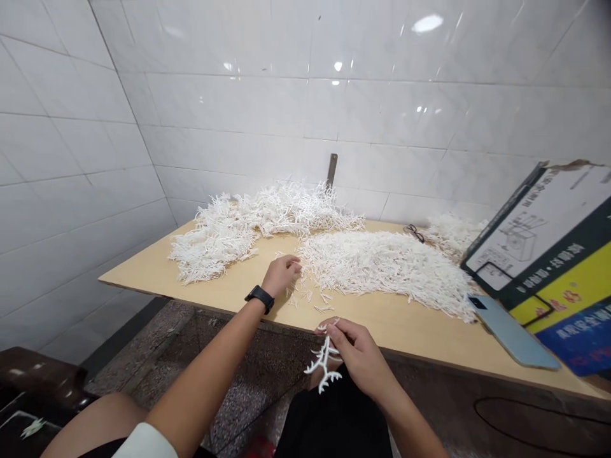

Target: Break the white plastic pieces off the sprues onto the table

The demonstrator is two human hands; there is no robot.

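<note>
Over my lap, in front of the table's near edge, my right hand [360,356] pinches a white branched plastic twig [325,366], which hangs down with its forked tips spread. My left hand [281,275], wearing a black watch on the wrist, reaches onto the table at the left end of a heap of small white twig pieces [386,264]. Its fingers are drawn together, and whatever lies between their tips is too small to make out. Several loose white pieces [308,296] are scattered just right of that hand.
A pile of larger white twigs [281,207] lies at the back left of the wooden table [267,251]. On the right are a printed box [548,254], a phone [513,332] and dark-handled scissors [414,233]. A metal strip [332,168] leans on the tiled wall.
</note>
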